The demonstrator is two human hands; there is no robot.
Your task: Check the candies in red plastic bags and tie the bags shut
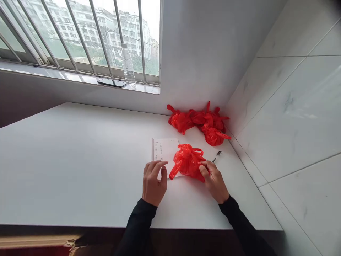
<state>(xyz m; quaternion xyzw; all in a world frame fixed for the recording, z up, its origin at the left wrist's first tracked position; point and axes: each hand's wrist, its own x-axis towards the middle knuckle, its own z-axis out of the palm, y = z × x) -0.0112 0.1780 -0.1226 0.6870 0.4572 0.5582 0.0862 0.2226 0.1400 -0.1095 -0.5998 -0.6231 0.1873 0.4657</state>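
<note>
A red plastic bag (188, 160), tied up with its handle loops sticking out, lies partly over a sheet of paper (167, 149) with rows of printed or written marks. My right hand (214, 179) pinches the bag's right side between thumb and fingers. To the left of the bag, my left hand (155, 181) hovers over the paper's lower edge, thumb and fingers curved and apart, holding nothing. What the bag contains is hidden. Just beyond my right hand lies a dark pen (217, 155), its near end close to my fingers.
Several more tied red bags (198, 119) are bunched at the back right of the white table (80, 167), against the wall. On the sill of the barred window stand a clear bottle (128, 67) and a dark phone (112, 83). A tiled wall (287, 113) bounds the right side.
</note>
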